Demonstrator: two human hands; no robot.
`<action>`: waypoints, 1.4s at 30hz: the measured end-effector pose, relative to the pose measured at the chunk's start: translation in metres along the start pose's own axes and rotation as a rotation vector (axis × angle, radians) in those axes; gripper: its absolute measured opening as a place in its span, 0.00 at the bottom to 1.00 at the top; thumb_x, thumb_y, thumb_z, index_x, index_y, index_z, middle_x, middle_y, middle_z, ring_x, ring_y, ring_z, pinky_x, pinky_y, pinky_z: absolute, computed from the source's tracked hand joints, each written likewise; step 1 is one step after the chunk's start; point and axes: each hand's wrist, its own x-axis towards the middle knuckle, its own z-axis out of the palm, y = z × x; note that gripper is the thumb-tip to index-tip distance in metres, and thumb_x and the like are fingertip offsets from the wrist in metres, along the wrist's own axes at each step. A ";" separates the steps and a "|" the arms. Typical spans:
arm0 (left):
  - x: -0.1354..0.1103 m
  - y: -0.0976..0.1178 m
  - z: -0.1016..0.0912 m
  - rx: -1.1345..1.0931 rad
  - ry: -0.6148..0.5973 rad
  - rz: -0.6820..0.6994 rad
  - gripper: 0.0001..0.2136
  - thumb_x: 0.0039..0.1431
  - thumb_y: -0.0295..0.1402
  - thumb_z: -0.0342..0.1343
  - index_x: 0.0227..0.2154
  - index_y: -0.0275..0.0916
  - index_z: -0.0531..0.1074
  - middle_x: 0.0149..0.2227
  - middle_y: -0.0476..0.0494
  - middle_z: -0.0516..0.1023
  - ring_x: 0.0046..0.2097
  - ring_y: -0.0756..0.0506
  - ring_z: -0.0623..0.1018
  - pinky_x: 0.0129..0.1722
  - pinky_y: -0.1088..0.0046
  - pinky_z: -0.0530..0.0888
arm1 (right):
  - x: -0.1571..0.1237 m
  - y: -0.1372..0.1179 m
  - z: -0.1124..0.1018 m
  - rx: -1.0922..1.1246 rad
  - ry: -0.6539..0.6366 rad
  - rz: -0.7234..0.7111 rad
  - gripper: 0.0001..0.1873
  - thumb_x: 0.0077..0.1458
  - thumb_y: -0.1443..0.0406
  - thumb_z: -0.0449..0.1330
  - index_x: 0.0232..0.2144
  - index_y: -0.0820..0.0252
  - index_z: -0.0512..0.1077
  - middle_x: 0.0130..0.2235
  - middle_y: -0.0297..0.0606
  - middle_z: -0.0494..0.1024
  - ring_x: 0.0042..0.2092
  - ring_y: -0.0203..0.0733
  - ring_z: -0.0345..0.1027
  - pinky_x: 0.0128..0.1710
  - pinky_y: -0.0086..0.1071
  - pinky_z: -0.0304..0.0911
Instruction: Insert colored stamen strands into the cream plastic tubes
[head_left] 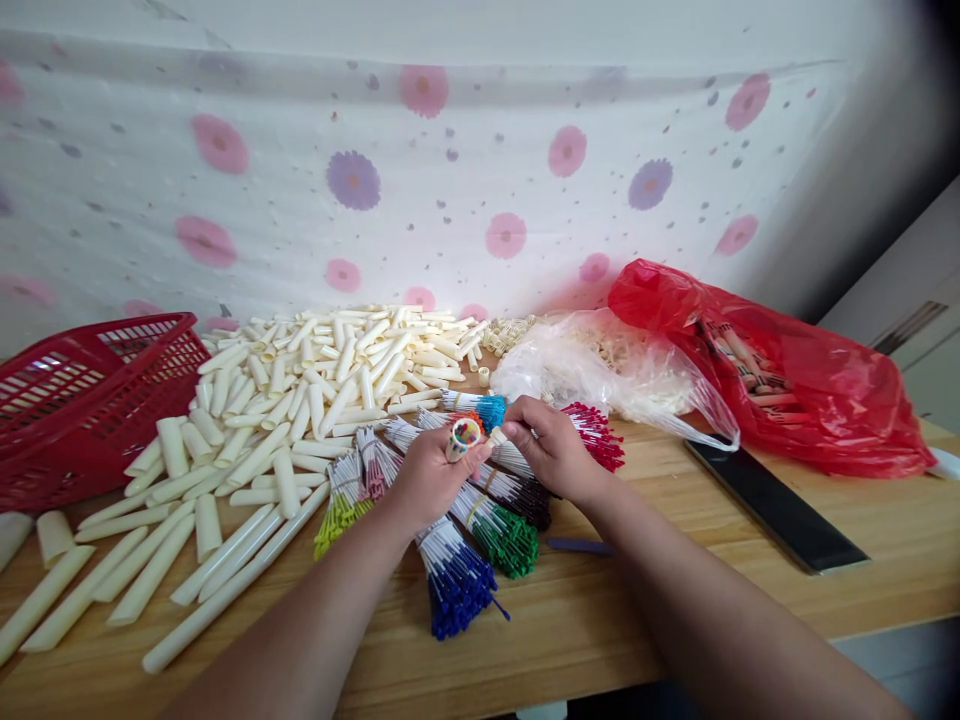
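Observation:
My left hand is closed around a short cream tube whose open end shows several coloured stick tips inside. Beside it, my right hand pinches a small cream cap close to the tube's mouth. Both hands hover over bundles of thin white sticks with coloured tips on the wooden table: a blue bundle, a green one, a yellow one, a red one and a teal one.
A big heap of cream tubes fills the left and middle, with longer tubes near the front. A red basket stands far left. A clear bag, a red bag and a black strip lie right.

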 end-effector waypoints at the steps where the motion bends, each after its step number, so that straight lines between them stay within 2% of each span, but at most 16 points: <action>1: 0.000 0.001 0.000 0.036 0.024 0.022 0.13 0.56 0.34 0.52 0.18 0.38 0.67 0.18 0.52 0.68 0.24 0.51 0.67 0.26 0.75 0.63 | 0.000 -0.001 0.001 0.003 -0.007 0.033 0.10 0.61 0.63 0.50 0.27 0.57 0.61 0.27 0.33 0.65 0.29 0.36 0.59 0.30 0.30 0.56; 4: -0.001 0.004 0.000 0.112 0.076 0.065 0.11 0.55 0.32 0.53 0.18 0.38 0.66 0.18 0.53 0.66 0.24 0.51 0.66 0.26 0.75 0.62 | -0.001 -0.003 0.008 0.074 0.006 0.149 0.12 0.62 0.61 0.48 0.26 0.57 0.60 0.25 0.31 0.64 0.28 0.35 0.58 0.28 0.30 0.56; 6: 0.000 0.003 0.002 0.086 0.112 0.061 0.10 0.56 0.32 0.53 0.20 0.38 0.67 0.19 0.53 0.66 0.24 0.51 0.65 0.26 0.76 0.63 | -0.002 -0.004 0.013 0.208 0.029 0.182 0.11 0.62 0.58 0.48 0.31 0.57 0.62 0.28 0.32 0.66 0.30 0.36 0.60 0.30 0.30 0.59; 8: 0.000 0.001 0.003 0.028 0.134 0.057 0.11 0.56 0.34 0.53 0.21 0.37 0.69 0.19 0.52 0.67 0.24 0.51 0.66 0.26 0.75 0.64 | -0.003 -0.004 0.014 0.308 0.025 0.154 0.10 0.61 0.57 0.51 0.38 0.57 0.65 0.33 0.36 0.71 0.34 0.37 0.65 0.34 0.32 0.63; 10: 0.001 -0.002 0.003 -0.011 0.157 0.075 0.10 0.57 0.35 0.54 0.23 0.37 0.71 0.23 0.49 0.72 0.27 0.49 0.70 0.29 0.75 0.67 | -0.003 -0.006 0.011 0.275 0.056 0.105 0.11 0.59 0.58 0.55 0.40 0.57 0.68 0.37 0.38 0.74 0.36 0.39 0.68 0.37 0.34 0.64; 11: 0.001 -0.004 0.003 -0.017 0.175 0.084 0.09 0.57 0.35 0.54 0.25 0.37 0.73 0.26 0.47 0.75 0.30 0.48 0.73 0.31 0.74 0.69 | -0.003 -0.009 0.007 0.233 0.118 0.099 0.10 0.58 0.59 0.56 0.40 0.56 0.69 0.36 0.38 0.75 0.36 0.39 0.69 0.36 0.34 0.64; 14: 0.002 -0.007 0.001 -0.004 0.233 0.083 0.08 0.56 0.36 0.56 0.33 0.37 0.75 0.35 0.43 0.80 0.38 0.45 0.77 0.40 0.70 0.71 | -0.006 -0.026 -0.011 0.244 0.445 0.089 0.08 0.58 0.61 0.58 0.40 0.54 0.72 0.35 0.36 0.74 0.33 0.38 0.68 0.33 0.34 0.65; 16: 0.002 -0.007 0.001 0.015 0.243 0.083 0.08 0.56 0.35 0.56 0.33 0.37 0.76 0.35 0.44 0.80 0.38 0.45 0.77 0.40 0.70 0.72 | -0.009 -0.043 -0.023 0.317 0.591 -0.005 0.10 0.57 0.63 0.59 0.42 0.52 0.72 0.36 0.36 0.73 0.34 0.37 0.68 0.32 0.33 0.65; 18: 0.001 -0.007 0.001 0.030 0.223 0.106 0.07 0.56 0.33 0.55 0.31 0.37 0.76 0.33 0.45 0.80 0.37 0.46 0.77 0.39 0.71 0.72 | -0.012 -0.059 -0.031 0.283 0.547 -0.166 0.13 0.55 0.65 0.61 0.45 0.53 0.73 0.37 0.37 0.75 0.37 0.39 0.69 0.35 0.34 0.66; 20: 0.000 -0.005 0.001 0.049 0.182 0.130 0.06 0.57 0.32 0.54 0.30 0.37 0.76 0.32 0.45 0.79 0.36 0.47 0.77 0.39 0.72 0.71 | -0.014 -0.071 -0.035 0.197 0.410 -0.311 0.17 0.53 0.68 0.63 0.47 0.56 0.72 0.36 0.38 0.76 0.38 0.40 0.70 0.36 0.34 0.67; 23: -0.001 -0.002 0.002 0.073 0.135 0.149 0.05 0.56 0.32 0.55 0.29 0.38 0.75 0.31 0.46 0.79 0.35 0.47 0.76 0.37 0.73 0.71 | -0.012 -0.077 -0.035 0.116 0.300 -0.426 0.17 0.53 0.70 0.63 0.47 0.62 0.71 0.34 0.40 0.76 0.35 0.39 0.70 0.35 0.33 0.68; 28: -0.001 0.000 0.003 0.082 0.112 0.160 0.03 0.53 0.28 0.56 0.28 0.38 0.75 0.29 0.48 0.78 0.34 0.47 0.76 0.36 0.73 0.70 | -0.009 -0.076 -0.030 0.014 0.263 -0.435 0.13 0.53 0.68 0.64 0.42 0.67 0.72 0.31 0.42 0.76 0.33 0.38 0.69 0.32 0.31 0.68; 33: -0.002 0.001 0.002 0.060 0.082 0.168 0.04 0.53 0.26 0.55 0.29 0.38 0.75 0.31 0.46 0.79 0.35 0.46 0.77 0.37 0.72 0.70 | -0.010 -0.073 -0.023 -0.081 0.226 -0.434 0.12 0.55 0.66 0.62 0.42 0.66 0.71 0.34 0.44 0.77 0.34 0.38 0.70 0.34 0.32 0.69; 42: -0.002 0.002 0.004 0.016 0.072 0.194 0.04 0.54 0.27 0.54 0.26 0.37 0.73 0.29 0.46 0.77 0.34 0.47 0.75 0.37 0.72 0.69 | -0.008 -0.066 -0.015 -0.098 0.207 -0.435 0.11 0.56 0.65 0.60 0.42 0.65 0.71 0.33 0.44 0.76 0.34 0.40 0.70 0.33 0.35 0.67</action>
